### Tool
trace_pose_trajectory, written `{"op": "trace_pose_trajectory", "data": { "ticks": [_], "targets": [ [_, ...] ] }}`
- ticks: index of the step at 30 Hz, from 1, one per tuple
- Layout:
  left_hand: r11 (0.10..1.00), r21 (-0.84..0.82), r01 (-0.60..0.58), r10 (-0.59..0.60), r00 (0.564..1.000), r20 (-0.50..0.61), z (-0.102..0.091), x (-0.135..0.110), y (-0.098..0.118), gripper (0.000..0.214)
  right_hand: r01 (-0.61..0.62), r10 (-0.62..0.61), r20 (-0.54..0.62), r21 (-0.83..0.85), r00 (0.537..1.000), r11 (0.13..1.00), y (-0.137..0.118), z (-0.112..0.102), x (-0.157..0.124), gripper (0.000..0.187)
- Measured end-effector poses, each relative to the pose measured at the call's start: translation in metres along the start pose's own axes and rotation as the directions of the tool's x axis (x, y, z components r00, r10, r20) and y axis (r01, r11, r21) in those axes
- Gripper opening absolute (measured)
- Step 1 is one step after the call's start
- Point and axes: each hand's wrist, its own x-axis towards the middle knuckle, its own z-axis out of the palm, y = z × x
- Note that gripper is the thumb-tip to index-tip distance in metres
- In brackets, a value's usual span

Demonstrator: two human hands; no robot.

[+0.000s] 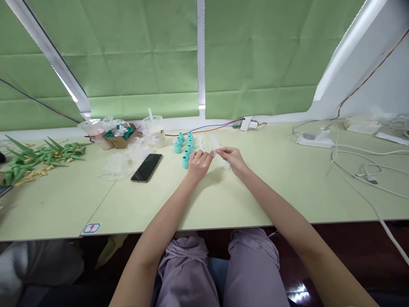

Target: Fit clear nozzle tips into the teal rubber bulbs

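Note:
Above the table my left hand (200,164) and my right hand (234,159) meet at the fingertips. Both are closed in a pinch on a small whitish translucent piece (215,152), whose kind I cannot make out. Just left of my left hand stand several small turquoise vase-shaped pieces (185,161) with open tops, in two rows. Rows of small clear or white pieces (214,140) lie behind my hands, partly hidden by them. Another translucent piece (226,166) rests on the table below my right hand.
A black phone (147,168) and crumpled clear plastic bags (126,160) lie to the left. Behind are a drink cup (155,132) with a straw and a cardboard box (121,140). Green spiky pieces (47,155) lie far left. A power strip (315,141) and white cables (361,166) are right.

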Motion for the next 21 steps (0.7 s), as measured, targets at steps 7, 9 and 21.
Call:
{"op": "trace_pose_trajectory", "data": {
  "ticks": [7,9,21],
  "targets": [
    [0.991,0.004,0.130,-0.130,0.991,-0.034,-0.007,0.005,-0.004,0.031,0.197,-0.222,-0.129,-0.183,0.966,0.963,-0.006,-0.014,0.014,0.023],
    [0.976,0.029,0.215,-0.214,0.976,-0.039,-0.008,0.007,-0.009,0.031,0.240,-0.304,-0.112,-0.388,0.946,0.890,-0.007,-0.017,0.026,0.021],
    [0.922,0.003,0.387,-0.387,0.922,0.001,-0.009,0.007,-0.027,0.020,0.514,0.076,0.509,-0.843,0.858,-0.157,-0.010,0.024,0.081,0.006]
  ]
}}
